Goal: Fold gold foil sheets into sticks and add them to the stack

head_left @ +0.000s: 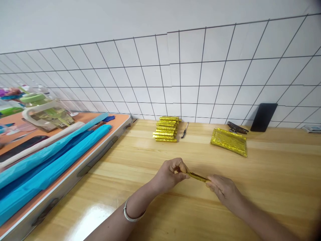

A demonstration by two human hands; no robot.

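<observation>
A narrow folded strip of gold foil paper (pixel 197 176) stretches between my two hands, above the wooden table (pixel 120 187). My left hand (pixel 173 172) pinches its left end between thumb and fingers; a silver bangle (pixel 134 219) circles that wrist. At the other end, my right hand (pixel 223 189) is closed around the strip, its fingertips partly out of sight. Beyond my hands lies a stack of similar gold folded strips (pixel 167 130). To the right rests a flat pile of gold foil sheets (pixel 229 142).
A pen (pixel 185 130) lies beside the stack. Behind the sheets are a black stapler (pixel 237 127) and a dark phone (pixel 263 117) leaning on the tiled wall (pixel 190 77). At left, a raised orange board (pixel 120 121) carries blue paper rolls (pixel 75 154) and a clear container (pixel 54 117).
</observation>
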